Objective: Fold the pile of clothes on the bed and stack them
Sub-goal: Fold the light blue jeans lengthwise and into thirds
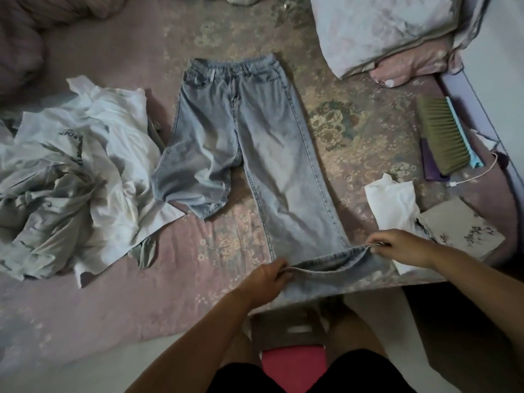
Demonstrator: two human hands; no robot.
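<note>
Two hands hold the hem of one leg of the jeans (246, 131), which lie face up in the middle of the bed (198, 251) with the waistband far from the person and the legs running back toward the near edge. The left hand (266, 282) has its fingers curled round one corner of that hem, and the right hand (397, 246) pinches the other corner, so the hem is stretched taut between them just at the bed's edge. This leg lies long and fairly flat; the other leg is crumpled and doubled up on itself, its hem lying well short, near the pile of clothes (73, 165) at the left. The step in hand looks like straightening the jeans before folding. To do it well, I would keep both corners level and pull evenly so the seam runs straight, then lay the hem down and give the crumpled leg the same treatment, drawing it out to full length before bringing one leg over the other. Smoothing the creases near the crotch first should keep the fold from bulging. To the right lie a white cloth (394, 205) and a folded printed garment (459, 228), close to the right hand, and beyond them a brush (442, 134); a pillow (382, 29) sits at the far right corner.
</note>
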